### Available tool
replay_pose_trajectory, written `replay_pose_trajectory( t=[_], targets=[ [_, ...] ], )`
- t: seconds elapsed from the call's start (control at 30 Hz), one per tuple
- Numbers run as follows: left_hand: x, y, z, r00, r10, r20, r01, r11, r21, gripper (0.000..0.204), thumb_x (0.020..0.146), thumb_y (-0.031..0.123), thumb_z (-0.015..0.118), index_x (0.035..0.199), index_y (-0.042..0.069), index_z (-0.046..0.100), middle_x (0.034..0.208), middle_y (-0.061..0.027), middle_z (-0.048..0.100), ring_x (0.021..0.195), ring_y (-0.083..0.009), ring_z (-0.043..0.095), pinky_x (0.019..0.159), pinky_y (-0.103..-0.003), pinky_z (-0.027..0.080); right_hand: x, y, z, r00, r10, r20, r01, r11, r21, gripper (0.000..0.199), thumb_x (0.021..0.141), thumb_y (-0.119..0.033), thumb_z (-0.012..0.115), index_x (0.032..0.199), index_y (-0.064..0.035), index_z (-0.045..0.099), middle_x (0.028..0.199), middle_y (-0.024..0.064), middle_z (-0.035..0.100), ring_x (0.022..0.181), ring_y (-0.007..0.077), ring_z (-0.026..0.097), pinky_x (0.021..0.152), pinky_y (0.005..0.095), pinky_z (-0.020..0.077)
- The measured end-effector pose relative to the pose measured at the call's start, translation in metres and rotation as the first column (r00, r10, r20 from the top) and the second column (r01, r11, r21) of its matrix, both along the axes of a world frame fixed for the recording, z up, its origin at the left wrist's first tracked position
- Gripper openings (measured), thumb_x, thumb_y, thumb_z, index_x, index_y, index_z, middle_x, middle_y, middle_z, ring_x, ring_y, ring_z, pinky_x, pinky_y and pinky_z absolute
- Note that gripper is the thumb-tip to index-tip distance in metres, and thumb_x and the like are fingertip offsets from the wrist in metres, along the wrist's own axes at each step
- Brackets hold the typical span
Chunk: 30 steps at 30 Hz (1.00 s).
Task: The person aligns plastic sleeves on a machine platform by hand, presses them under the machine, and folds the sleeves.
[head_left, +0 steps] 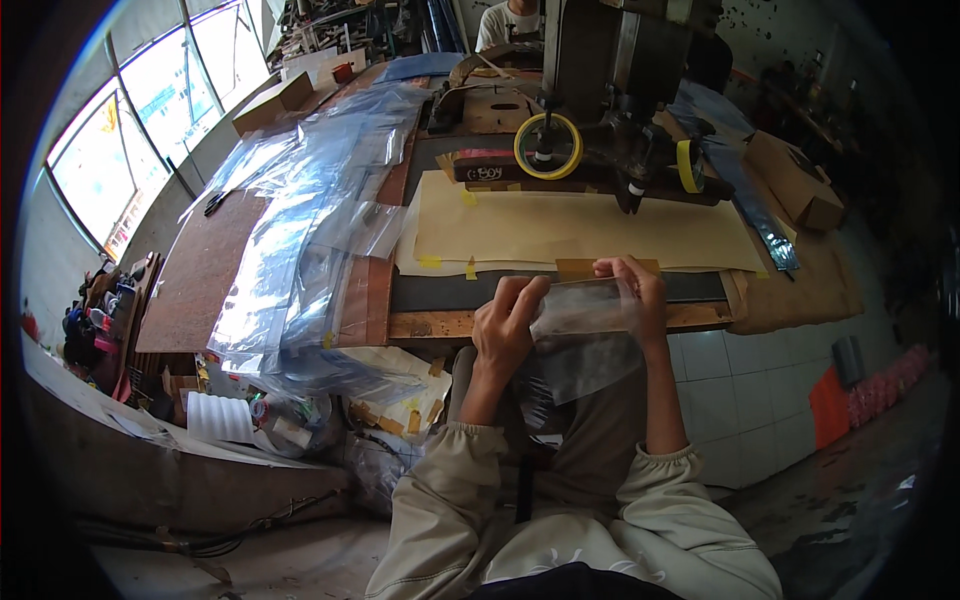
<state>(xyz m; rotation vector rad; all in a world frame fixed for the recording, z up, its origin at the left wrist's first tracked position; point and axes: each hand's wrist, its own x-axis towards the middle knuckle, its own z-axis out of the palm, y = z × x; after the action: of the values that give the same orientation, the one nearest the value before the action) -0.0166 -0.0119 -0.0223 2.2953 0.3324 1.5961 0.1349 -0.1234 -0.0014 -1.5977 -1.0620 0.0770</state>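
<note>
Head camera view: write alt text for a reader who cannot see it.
A person's left hand and right hand hold a thin, clear plastic sheet between them at the near edge of a wood-edged, dark-topped workbench. Beyond them, a broad, flat cream sheet lies below a tall, dark metal machine; many clear plastic sheets lie heaped to the left.

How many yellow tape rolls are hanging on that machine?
2: the left roll and the right roll, both low on the machine. Others may be hidden behind it.
</note>
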Motion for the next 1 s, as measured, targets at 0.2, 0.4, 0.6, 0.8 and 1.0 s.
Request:
replay_pose_trajectory(
  t=[0.2, 0.4, 0.6, 0.8, 1.0],
  targets=[
    [0.002, 0.003, -0.006, 0.997, 0.009, 0.082, -0.019, 0.993, 0.120, 0.038, 0.062, -0.002, 0.061, 0.098, 0.007, 0.059, 0.081, -0.0051, 0.055, 0.058, -0.0162, 0.057, 0.048, -0.027, 0.047, 0.005, 0.015, 0.006, 0.971, 0.010, 0.238, 0.033, 0.984, -0.177, 0.026, 0.087, -0.021, 0.052, 0.092, 0.0029, 0.059, 0.096, 0.0150, 0.061, 0.089, 0.0232, 0.060, 0.076, 0.0301, 0.0461],
    [0.003, -0.001, -0.002, 0.997, 0.051, 0.056, -0.060, 0.983, 0.175, 0.036, 0.062, -0.002, 0.061, 0.097, 0.007, 0.060, 0.082, -0.0050, 0.055, 0.055, -0.0150, 0.057, 0.047, -0.027, 0.047, 0.035, 0.058, 0.004, 0.764, 0.109, 0.636, 0.248, 0.860, -0.446, 0.051, 0.085, -0.043, 0.048, 0.109, 0.0011, 0.052, 0.118, 0.0181, 0.050, 0.109, 0.0290, 0.048, 0.089, 0.0415, 0.0382],
    [0.002, -0.002, -0.003, 0.999, 0.052, 0.005, -0.052, 0.978, 0.202, 0.035, 0.063, -0.003, 0.060, 0.097, 0.007, 0.060, 0.082, -0.0048, 0.055, 0.055, -0.0155, 0.057, 0.047, -0.027, 0.048, 0.044, 0.088, -0.008, 0.688, 0.052, 0.724, 0.452, 0.749, -0.484, 0.070, 0.083, -0.061, 0.033, 0.120, -0.0022, 0.043, 0.123, 0.0271, 0.043, 0.115, 0.0391, 0.037, 0.092, 0.0513, 0.0287],
    [0.005, -0.003, -0.001, 0.999, 0.052, -0.013, -0.048, 0.976, 0.214, 0.036, 0.063, -0.004, 0.059, 0.096, 0.007, 0.059, 0.081, -0.0048, 0.054, 0.055, -0.0150, 0.057, 0.047, -0.027, 0.048, 0.046, 0.103, -0.010, 0.748, -0.002, 0.664, 0.455, 0.729, -0.511, 0.075, 0.080, -0.063, 0.036, 0.125, -0.0025, 0.038, 0.127, 0.0289, 0.037, 0.119, 0.0386, 0.030, 0.094, 0.0505, 0.0260],
    [0.005, -0.003, 0.002, 0.999, 0.046, -0.027, -0.039, 0.978, 0.205, 0.037, 0.063, -0.006, 0.058, 0.097, 0.007, 0.058, 0.081, -0.0050, 0.054, 0.056, -0.0154, 0.057, 0.047, -0.027, 0.048, 0.044, 0.106, 0.002, 0.814, 0.099, 0.573, 0.338, 0.722, -0.604, 0.072, 0.080, -0.056, 0.043, 0.126, -0.0010, 0.036, 0.131, 0.0195, 0.038, 0.119, 0.0396, 0.030, 0.095, 0.0515, 0.0249]
  ],
)
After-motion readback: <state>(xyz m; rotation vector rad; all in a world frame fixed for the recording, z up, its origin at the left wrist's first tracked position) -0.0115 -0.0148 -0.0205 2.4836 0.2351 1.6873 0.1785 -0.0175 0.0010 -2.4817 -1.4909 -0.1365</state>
